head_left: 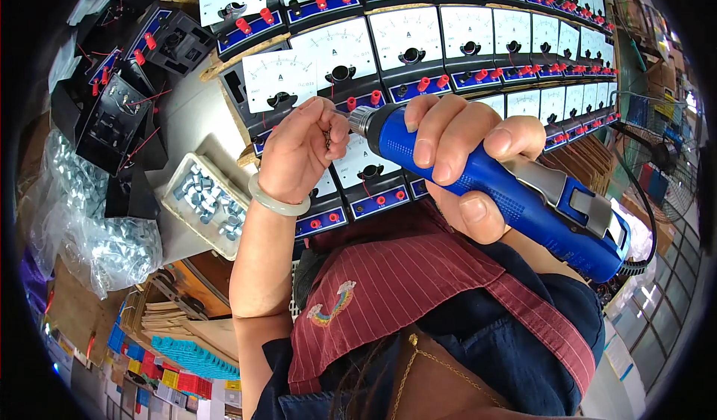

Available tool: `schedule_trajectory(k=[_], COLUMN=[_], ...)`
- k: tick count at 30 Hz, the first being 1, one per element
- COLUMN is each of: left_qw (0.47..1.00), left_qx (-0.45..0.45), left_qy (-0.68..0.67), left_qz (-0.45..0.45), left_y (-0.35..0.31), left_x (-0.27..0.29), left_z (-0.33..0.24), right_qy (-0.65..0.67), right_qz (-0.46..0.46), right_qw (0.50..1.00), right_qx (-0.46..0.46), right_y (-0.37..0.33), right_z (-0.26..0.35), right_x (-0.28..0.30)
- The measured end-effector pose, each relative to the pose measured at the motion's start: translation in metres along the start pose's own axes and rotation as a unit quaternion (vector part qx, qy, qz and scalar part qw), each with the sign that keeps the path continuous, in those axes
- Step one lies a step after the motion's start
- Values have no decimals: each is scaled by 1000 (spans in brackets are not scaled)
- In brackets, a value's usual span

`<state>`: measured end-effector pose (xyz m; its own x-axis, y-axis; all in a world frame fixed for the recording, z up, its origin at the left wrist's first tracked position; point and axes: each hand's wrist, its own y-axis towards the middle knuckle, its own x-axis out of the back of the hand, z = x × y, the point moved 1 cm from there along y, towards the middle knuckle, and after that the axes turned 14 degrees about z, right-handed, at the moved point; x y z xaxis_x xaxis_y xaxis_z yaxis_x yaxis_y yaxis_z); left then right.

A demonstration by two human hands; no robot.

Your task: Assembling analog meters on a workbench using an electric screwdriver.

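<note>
a: right hand (463,158) grips the blue driver (515,196), left fingers (317,121) pinch a tiny screw at its tip, above the meters (351,54).

b: screw could slip, barely held.

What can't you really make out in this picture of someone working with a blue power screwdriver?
Head view only:
- The tip of the blue electric screwdriver: hidden behind the left hand.
- Whatever the left hand's fingers pinch: too small, mostly covered.
- The white panel meter under both hands: largely blocked by the right hand.
- The small silver parts in the white tray: too small to identify.
</note>
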<state>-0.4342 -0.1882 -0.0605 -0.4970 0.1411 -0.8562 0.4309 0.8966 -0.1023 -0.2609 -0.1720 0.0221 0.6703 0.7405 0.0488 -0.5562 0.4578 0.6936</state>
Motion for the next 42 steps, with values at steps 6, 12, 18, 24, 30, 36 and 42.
schedule_trajectory(k=[6, 12, 18, 24, 30, 36, 42], left_qw=[1000, 999, 1000, 990, 983, 991, 996], left_qx=[13, -12, -12, -2, 36, 5, -57], left_qy=[22, 41, 26, 140, 178, 130, 73], left_qz=[2, -22, -4, -16, 13, -35, -15], left_y=[1, 0, 1, -11, -11, -18, -20], left_x=[-2, 14, -1, 12, 22, 23, 29], left_z=[-2, 6, 9, 0, -9, -9, -9], right_qy=[5, 57, -35, -101, -154, -187, -29], right_qz=[-5, 47, 38, 18, 11, 82, -79], right_qw=[1000, 996, 997, 995, 987, 976, 994], right_qx=[-12, 46, 63, 11, -32, 73, -76], right_y=[2, 2, 1, 3, 9, 13, 14], right_z=[4, -11, -35, -67, -74, -91, -48], right_x=[0, 7, 2, 2, -4, -14, -18])
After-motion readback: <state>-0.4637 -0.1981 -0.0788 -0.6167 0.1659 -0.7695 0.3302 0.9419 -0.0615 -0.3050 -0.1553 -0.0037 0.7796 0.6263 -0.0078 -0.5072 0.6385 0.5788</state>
